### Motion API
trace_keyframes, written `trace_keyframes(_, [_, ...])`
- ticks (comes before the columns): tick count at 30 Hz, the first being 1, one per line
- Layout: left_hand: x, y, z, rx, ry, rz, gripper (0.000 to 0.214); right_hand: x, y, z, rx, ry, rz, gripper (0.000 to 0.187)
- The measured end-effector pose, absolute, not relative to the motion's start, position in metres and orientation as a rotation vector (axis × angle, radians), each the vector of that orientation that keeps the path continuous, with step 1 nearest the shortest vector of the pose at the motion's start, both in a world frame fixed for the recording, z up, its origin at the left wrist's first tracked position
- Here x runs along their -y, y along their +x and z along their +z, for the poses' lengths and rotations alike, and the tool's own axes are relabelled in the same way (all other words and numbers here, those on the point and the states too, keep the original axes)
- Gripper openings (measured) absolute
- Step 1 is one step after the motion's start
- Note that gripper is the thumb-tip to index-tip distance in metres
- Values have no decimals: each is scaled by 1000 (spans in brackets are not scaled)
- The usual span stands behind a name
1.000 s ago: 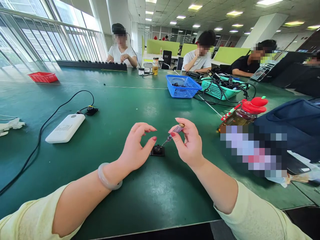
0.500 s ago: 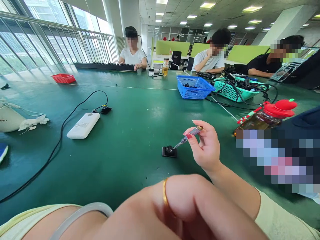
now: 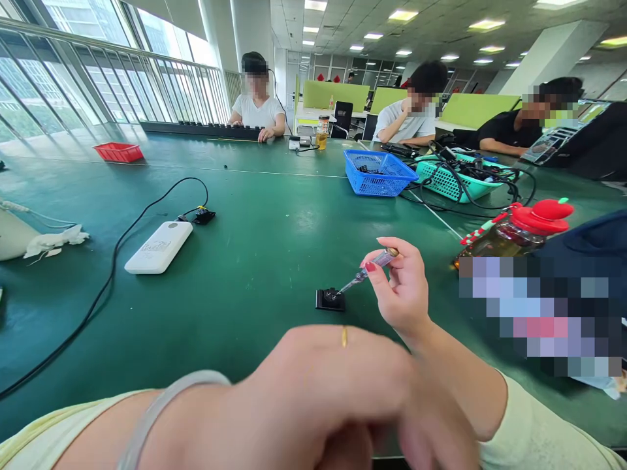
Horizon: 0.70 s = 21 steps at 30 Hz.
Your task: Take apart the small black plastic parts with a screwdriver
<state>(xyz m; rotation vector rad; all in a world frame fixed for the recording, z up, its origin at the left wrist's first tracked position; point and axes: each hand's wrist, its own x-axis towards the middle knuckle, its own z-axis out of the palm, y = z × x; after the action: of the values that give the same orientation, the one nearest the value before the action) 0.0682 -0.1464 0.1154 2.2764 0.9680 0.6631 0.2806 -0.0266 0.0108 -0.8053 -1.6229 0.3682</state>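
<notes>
My right hand pinches a small clear-handled screwdriver, its tip resting on a small black part lying on the green table. My left hand is raised very close to the camera, large and smeared by motion; a gold ring shows on one finger and a pale bangle on the wrist. Its fingers are too blurred to read, and nothing shows in it.
A white power bank with a black cable lies at left. A blue basket and a teal basket of cables stand farther back, a red-lidded bottle at right, a red tray far left. Three people sit across the table.
My left hand left the black part and rose up close to the camera, shifting a little rightward and blurring. My right hand keeps the screwdriver on the part.
</notes>
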Motion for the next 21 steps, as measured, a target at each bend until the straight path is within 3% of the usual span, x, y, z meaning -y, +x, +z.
trace_keyframes(2, [116,80,98,-873,2337,696,37,26,280,12,1617,-818,365,34])
trace_keyframes(6, [66,86,52,-1273,2547,572,33,25,280,14,1626,-796,354,35])
trace_keyframes(10, [48,80,29,-1480,2504,369,55,27,278,17,1644,-781,350,33])
trace_keyframes(15, [44,78,30,-1501,2479,215,35,30,277,20,1689,-715,366,32])
trace_keyframes(21, [43,78,25,-1491,2469,242,33,30,277,21,1693,-742,321,32])
